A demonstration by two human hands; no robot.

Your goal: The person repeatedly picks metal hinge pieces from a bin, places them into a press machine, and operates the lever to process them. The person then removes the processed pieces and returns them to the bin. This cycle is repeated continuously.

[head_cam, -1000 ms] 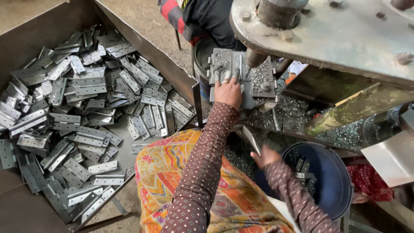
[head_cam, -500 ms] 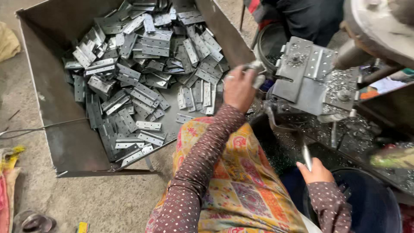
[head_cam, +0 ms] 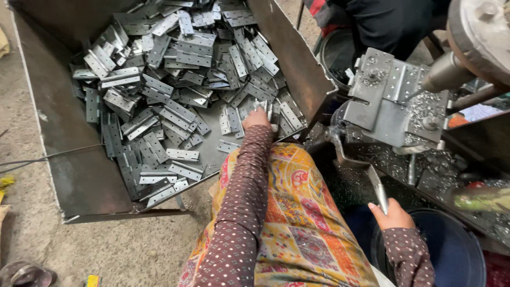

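Both hands gripping: left hand (head_cam: 257, 118) now down among tray hinges (head_cam: 264, 109), right hand (head_cam: 392, 216) unmoved on lever (head_cam: 377, 188).

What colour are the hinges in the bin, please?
The hinges are plain silvery grey metal, clearest in the head view.

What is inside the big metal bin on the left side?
The large rusty sheet-metal bin holds a heap of flat grey steel hinges. The left hand reaches into it. The floor under the heap is hidden.

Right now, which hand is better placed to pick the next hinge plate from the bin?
Left. The left hand is already in the metal bin, on the hinge plates. The right hand is away by the blue bucket, gripping a lever handle.
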